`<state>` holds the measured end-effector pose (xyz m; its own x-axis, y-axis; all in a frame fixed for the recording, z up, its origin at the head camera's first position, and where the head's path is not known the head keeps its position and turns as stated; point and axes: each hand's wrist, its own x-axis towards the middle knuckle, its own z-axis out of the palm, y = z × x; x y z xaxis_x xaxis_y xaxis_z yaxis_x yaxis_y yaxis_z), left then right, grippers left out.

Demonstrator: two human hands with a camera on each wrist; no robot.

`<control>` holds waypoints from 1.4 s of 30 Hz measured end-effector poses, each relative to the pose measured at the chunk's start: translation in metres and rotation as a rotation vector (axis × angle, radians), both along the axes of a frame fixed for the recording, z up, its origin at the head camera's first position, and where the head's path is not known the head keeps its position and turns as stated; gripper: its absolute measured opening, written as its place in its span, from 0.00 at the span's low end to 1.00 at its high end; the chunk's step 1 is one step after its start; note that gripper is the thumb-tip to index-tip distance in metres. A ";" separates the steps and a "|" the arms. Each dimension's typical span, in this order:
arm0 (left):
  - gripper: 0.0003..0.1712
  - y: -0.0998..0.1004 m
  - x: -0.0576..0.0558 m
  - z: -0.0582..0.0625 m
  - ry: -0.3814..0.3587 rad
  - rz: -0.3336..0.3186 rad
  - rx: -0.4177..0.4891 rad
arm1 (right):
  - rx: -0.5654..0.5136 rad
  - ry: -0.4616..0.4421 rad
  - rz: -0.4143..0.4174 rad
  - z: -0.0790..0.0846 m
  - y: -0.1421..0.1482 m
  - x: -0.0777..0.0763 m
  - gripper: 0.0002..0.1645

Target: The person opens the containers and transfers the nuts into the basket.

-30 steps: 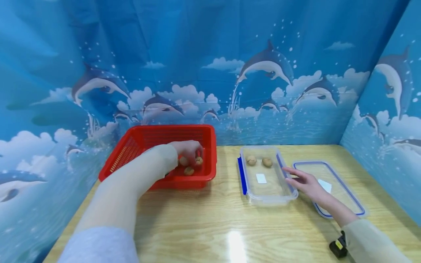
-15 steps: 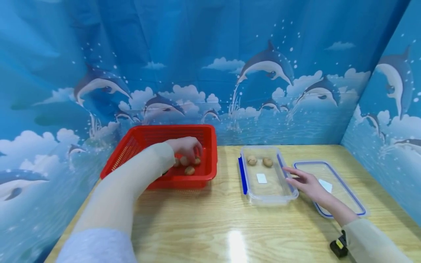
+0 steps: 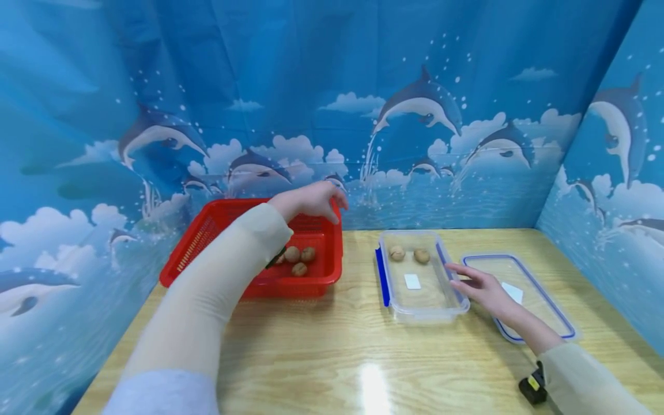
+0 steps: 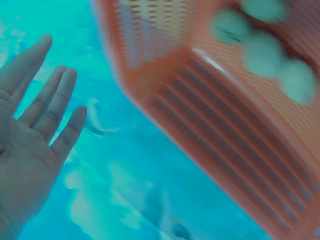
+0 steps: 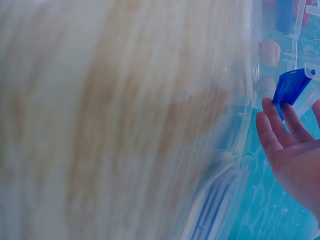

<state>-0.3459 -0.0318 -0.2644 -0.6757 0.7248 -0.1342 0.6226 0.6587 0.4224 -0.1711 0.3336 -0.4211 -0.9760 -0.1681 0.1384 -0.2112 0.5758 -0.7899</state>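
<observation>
My left hand hovers over the back right rim of the red plastic basket. In the left wrist view its fingers are spread and nearly straight, with nothing in them. Several walnuts lie on the basket floor, partly hidden by the left sleeve. My right hand rests its fingertips on the right side of a clear lidless container. In the right wrist view those fingers touch a hinged blue latch. Two walnuts sit toward the back of the container.
A clear lid with a blue seal lies on the wooden table to the right, partly under the right forearm. Another blue latch hangs from the container's left side. A dolphin-print curtain stands behind the table.
My left hand has risen out of the basket, away from the walnuts, up and to the right. The right hand and the container have stayed put.
</observation>
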 end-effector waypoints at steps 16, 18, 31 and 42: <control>0.23 0.115 0.023 -0.041 -0.160 -0.092 0.205 | -0.018 -0.005 0.006 -0.001 0.002 -0.002 0.29; 0.23 0.125 0.025 -0.052 -0.177 -0.071 0.225 | -0.023 -0.009 0.005 -0.001 0.002 -0.002 0.29; 0.34 0.160 0.033 -0.102 -0.249 0.080 0.176 | -0.008 -0.034 -0.011 0.001 0.002 -0.004 0.30; 0.37 0.170 0.040 -0.127 -0.232 0.088 0.189 | -0.046 -0.020 -0.009 -0.001 0.000 -0.003 0.29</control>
<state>-0.3059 0.1383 -0.3913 -0.7039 0.6919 -0.1608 0.4393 0.6020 0.6668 -0.1737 0.3336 -0.4221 -0.9802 -0.1529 0.1262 -0.1898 0.5405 -0.8197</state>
